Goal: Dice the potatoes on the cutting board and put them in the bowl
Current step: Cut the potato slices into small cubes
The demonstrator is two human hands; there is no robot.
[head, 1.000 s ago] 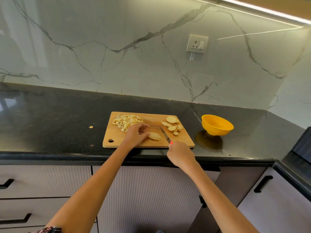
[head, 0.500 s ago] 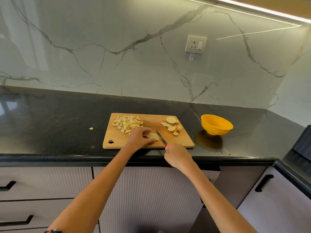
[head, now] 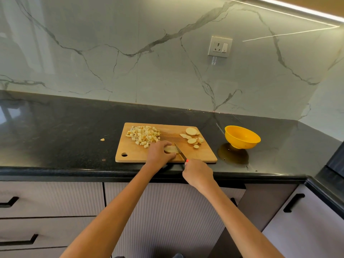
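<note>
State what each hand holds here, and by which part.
Right hand grips the knife by its handle end. Left hand holds the potato piece on the cutting board, fingers over its top.

On the cutting board [head: 202, 155], bare wood runs down the centre between the diced potato pile [head: 143, 135] at upper left and the potato slices [head: 192, 137] at upper right. Open black counter [head: 55, 131] separates the board from the yellow bowl [head: 242, 136].

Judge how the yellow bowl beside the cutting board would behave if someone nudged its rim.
The yellow bowl looks like thin plastic, so probably light. Its base seems narrower than its rim, so it may tip. On the glossy black counter it would likely slide easily.
</note>
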